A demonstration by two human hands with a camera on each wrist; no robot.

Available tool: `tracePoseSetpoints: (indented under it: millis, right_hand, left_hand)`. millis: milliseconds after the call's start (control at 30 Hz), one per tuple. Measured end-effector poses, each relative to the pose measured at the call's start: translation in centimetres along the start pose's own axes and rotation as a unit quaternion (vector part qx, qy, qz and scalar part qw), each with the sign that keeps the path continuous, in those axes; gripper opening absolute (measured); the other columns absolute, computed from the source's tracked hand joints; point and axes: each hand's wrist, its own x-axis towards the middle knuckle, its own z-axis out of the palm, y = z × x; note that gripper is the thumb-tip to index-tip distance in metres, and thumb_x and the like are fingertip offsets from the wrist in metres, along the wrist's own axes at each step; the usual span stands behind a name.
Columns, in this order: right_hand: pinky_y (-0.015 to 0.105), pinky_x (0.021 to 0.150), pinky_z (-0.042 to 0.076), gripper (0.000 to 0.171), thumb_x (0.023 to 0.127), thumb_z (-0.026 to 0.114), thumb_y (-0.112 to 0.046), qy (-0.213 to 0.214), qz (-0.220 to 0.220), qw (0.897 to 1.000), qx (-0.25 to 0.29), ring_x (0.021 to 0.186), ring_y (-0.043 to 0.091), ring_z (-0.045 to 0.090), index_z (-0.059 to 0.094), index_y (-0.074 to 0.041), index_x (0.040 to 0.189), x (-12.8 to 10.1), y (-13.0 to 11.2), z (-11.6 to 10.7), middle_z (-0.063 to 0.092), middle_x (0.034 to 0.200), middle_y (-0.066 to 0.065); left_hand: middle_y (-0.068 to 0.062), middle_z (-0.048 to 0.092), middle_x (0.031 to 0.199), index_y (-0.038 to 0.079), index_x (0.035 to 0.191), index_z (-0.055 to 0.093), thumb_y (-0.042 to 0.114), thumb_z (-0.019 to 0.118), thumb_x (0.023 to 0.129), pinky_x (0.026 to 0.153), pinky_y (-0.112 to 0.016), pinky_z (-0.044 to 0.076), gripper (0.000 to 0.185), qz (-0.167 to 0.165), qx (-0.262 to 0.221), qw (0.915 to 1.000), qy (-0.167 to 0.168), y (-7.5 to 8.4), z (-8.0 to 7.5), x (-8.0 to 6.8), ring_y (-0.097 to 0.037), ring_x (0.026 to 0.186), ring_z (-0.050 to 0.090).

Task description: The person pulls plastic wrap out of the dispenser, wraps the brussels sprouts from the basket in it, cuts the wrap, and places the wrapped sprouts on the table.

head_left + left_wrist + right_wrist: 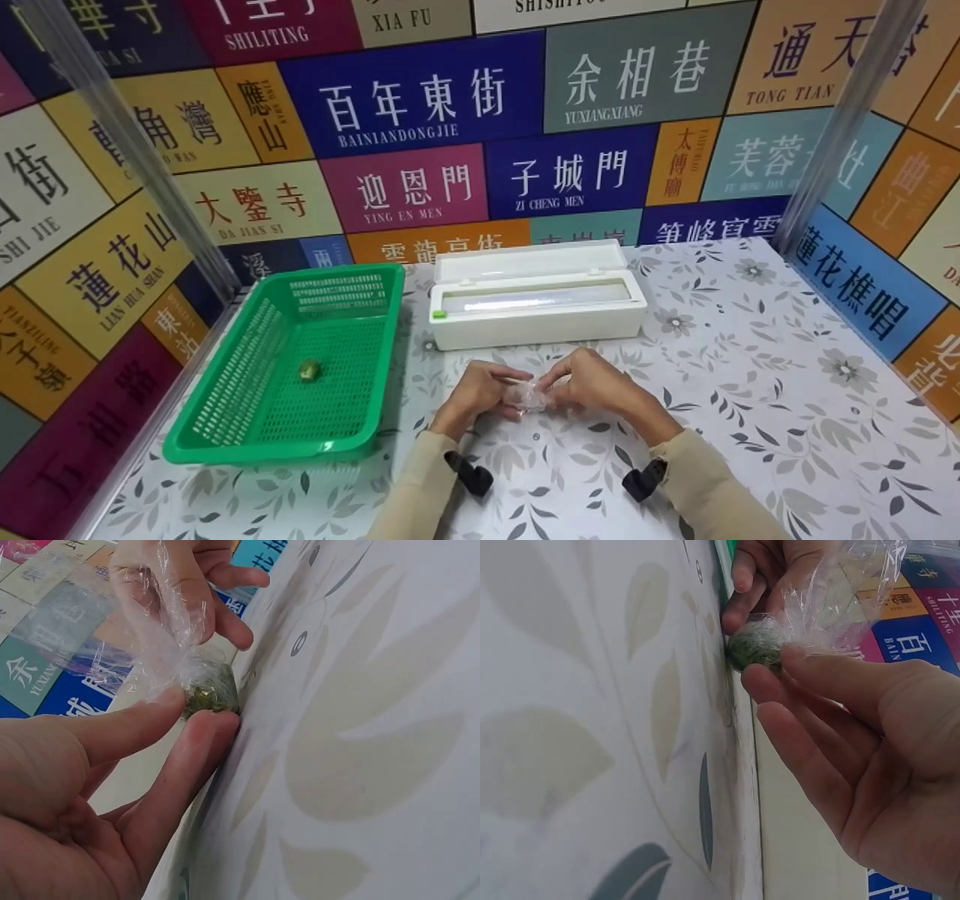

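I have the small green ball [211, 688] pinched between both hands, low against the worktop [750, 390] so the surface steadies it while the cling film [150, 630] goes round. My left hand [480, 394] grips it from the 9 o'clock side, thumb and fingers [187, 757] curled onto its lower edge. My right hand [600, 386] closes in from 3 o'clock, its fingers [795, 735] under the ball and the thumb pressing film down on top. A loose tail of film stands up above the ball, not yet smoothed against it.

The white film dispenser [536, 304] lies just beyond my hands at 12 o'clock, lid up, close enough to reach. The green basket [225, 427] sits at 10 o'clock, well apart from the wrapping, with another small greenish lump [309, 369] lying on its floor; whether that one is wrapped I cannot tell.
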Motion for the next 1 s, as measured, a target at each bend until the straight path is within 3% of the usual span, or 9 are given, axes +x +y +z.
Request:
tracePoseSetpoints:
  millis: [133, 267, 367, 467, 600, 767, 900, 1000]
  right_hand:
    - [0.020, 0.057, 0.046, 0.014, 0.076, 0.081, -0.005, 0.028, -0.039, 0.997, -0.057, 0.069, 0.013, 0.067, 0.082, -0.013, 0.087, 0.1, -0.3, 0.2, 0.079, 0.098, 0.007]
    - [0.023, 0.071, 0.052, 0.011, 0.078, 0.080, -0.005, 0.046, -0.060, 0.994, -0.078, 0.087, 0.018, 0.070, 0.082, -0.012, 0.086, 0.2, -0.3, 0.4, 0.079, 0.095, 0.006]
    - [0.022, 0.065, 0.048, 0.011, 0.079, 0.078, -0.003, 0.053, -0.052, 0.994, -0.076, 0.079, 0.012, 0.065, 0.082, -0.010, 0.085, 0.3, -0.2, 0.4, 0.079, 0.093, 0.008]
    - [0.020, 0.061, 0.044, 0.011, 0.078, 0.076, -0.001, 0.054, -0.046, 0.995, -0.070, 0.075, 0.009, 0.059, 0.082, -0.008, 0.084, 0.3, 0.0, 0.5, 0.079, 0.092, 0.009]
    - [0.019, 0.058, 0.043, 0.010, 0.078, 0.076, -0.001, 0.051, -0.047, 0.996, -0.058, 0.070, 0.008, 0.055, 0.082, -0.008, 0.083, 0.2, -0.2, 0.6, 0.079, 0.092, 0.009]
    - [0.018, 0.058, 0.043, 0.006, 0.077, 0.081, -0.003, 0.069, -0.068, 0.994, -0.051, 0.068, 0.007, 0.053, 0.080, -0.008, 0.080, 0.2, -0.5, 0.9, 0.076, 0.087, 0.007]
    - [0.018, 0.060, 0.047, 0.005, 0.076, 0.082, -0.004, 0.080, -0.088, 0.992, -0.047, 0.070, 0.007, 0.057, 0.079, -0.006, 0.079, 0.2, -0.6, 1.2, 0.072, 0.080, 0.006]
    - [0.019, 0.061, 0.050, 0.007, 0.077, 0.079, 0.000, 0.054, -0.091, 0.993, -0.047, 0.071, 0.008, 0.061, 0.079, -0.004, 0.083, 0.0, -0.8, 1.1, 0.074, 0.081, 0.007]
  left_hand:
    - [-0.021, 0.076, 0.100, 0.000, 0.104, 0.077, -0.023, 0.049, 0.077, 0.053, -0.027, 0.059, 0.046, 0.031, 0.037, 0.9988, 0.005, 0.1, 0.0, 0.2, -0.009, 0.057, 0.067]
    - [-0.019, 0.077, 0.097, -0.002, 0.100, 0.077, -0.018, 0.058, 0.081, 0.059, -0.021, 0.058, 0.032, 0.054, 0.070, 0.9961, -0.003, 0.2, -0.4, 0.4, -0.007, 0.067, 0.068]
    - [-0.016, 0.076, 0.101, -0.003, 0.101, 0.077, -0.007, 0.063, 0.088, 0.065, -0.021, 0.059, 0.020, 0.049, 0.080, 0.9954, -0.022, 0.3, -0.8, 0.3, -0.009, 0.072, 0.070]
    - [-0.017, 0.075, 0.106, -0.005, 0.104, 0.076, 0.002, 0.060, 0.092, 0.073, -0.028, 0.062, 0.021, 0.032, 0.065, 0.9958, -0.056, 0.2, -1.3, 0.2, -0.014, 0.078, 0.073]
    - [-0.016, 0.077, 0.102, -0.002, 0.103, 0.077, 0.012, 0.069, 0.089, 0.075, -0.029, 0.062, 0.022, 0.024, 0.056, 0.9945, -0.085, 0.1, -1.7, 0.0, -0.013, 0.077, 0.073]
    - [-0.008, 0.079, 0.091, 0.007, 0.092, 0.081, 0.020, 0.086, 0.078, 0.058, -0.016, 0.048, 0.020, 0.059, 0.135, 0.9884, -0.036, 0.1, -1.2, 0.2, -0.005, 0.071, 0.063]
    - [-0.011, 0.078, 0.087, 0.003, 0.087, 0.080, 0.013, 0.086, 0.076, 0.054, -0.015, 0.045, 0.016, 0.078, 0.147, 0.9861, -0.004, 0.1, -0.6, 0.3, -0.005, 0.068, 0.060]
    - [-0.012, 0.078, 0.084, 0.001, 0.085, 0.080, 0.009, 0.084, 0.077, 0.055, -0.015, 0.048, 0.012, 0.082, 0.143, 0.9863, 0.006, -0.1, -0.4, 0.3, -0.005, 0.066, 0.061]
